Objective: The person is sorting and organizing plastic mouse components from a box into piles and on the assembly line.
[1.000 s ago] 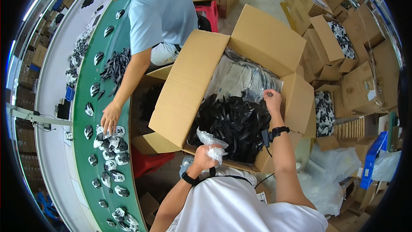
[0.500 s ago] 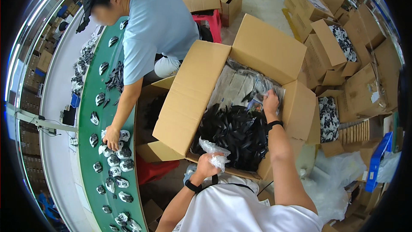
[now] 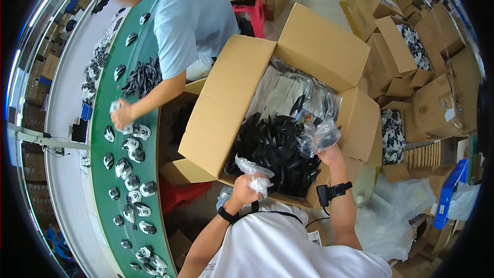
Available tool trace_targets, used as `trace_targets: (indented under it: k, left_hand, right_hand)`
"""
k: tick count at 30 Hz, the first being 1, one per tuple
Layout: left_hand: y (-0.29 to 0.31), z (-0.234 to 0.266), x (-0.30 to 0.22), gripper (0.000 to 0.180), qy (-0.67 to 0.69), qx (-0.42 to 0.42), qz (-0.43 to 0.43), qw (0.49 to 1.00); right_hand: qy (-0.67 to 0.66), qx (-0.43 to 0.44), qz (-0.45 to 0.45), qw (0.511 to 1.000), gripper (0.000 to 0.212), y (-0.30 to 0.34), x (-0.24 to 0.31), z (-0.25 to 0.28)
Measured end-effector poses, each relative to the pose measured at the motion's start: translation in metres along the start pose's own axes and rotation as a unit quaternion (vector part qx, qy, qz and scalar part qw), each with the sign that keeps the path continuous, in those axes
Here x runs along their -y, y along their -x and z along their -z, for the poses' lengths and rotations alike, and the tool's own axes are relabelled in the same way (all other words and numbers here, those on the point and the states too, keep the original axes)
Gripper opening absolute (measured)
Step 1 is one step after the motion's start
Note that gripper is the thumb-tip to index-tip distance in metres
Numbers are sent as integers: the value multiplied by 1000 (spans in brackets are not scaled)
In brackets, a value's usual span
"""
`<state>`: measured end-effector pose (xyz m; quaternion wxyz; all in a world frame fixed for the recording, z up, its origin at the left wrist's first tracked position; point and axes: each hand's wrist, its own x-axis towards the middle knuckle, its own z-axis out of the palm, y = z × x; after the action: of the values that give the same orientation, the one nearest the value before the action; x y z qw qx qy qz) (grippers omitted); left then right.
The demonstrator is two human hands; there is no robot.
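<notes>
**Left hand point(image 3: 246, 191) and right hand point(image 3: 330, 155) both grip clear plastic at an open carton point(image 3: 221, 118)**

The left hand is bunched tightly around a crumpled clear bag point(image 3: 254, 168) at the near left side of the carton's opening. The right hand holds a second clear bundle point(image 3: 325, 135) over the right side of the opening; how its fingers meet behind the plastic I cannot tell. A heap of curved black parts point(image 3: 272, 141) fills the near portion of the carton, while flat plastic-wrapped layers point(image 3: 275, 92) lie in the far portion. A black band point(image 3: 228, 215) circles the left wrist, and a black strap point(image 3: 339, 190) with a small box the right.

To the left, a co-worker point(image 3: 198, 20) in a light blue shirt reaches over a green table point(image 3: 105, 208), a pale piece point(image 3: 114, 106) in one hand. Black-and-white shells point(image 3: 147, 189) lie scattered along that surface. To the right, loose clear sheeting point(image 3: 386, 221) sits heaped, nearer than a box of black-and-white parts point(image 3: 392, 136).
</notes>
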<state>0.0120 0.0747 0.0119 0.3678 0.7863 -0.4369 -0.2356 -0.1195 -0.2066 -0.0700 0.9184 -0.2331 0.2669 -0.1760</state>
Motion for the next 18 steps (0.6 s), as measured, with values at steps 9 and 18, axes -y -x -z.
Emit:
trace_targets:
  k: [9, 18]
  left_hand:
    - [-2, 1, 1, 30, 18, -12, -17, 1000]
    - [1, 3, -3, 30, 27, 8, 17, 999]
  right_hand:
    - [263, 1, 128, 956, 29, 18, 15, -16]
    - [401, 68, 24, 913, 35, 14, 44, -50]
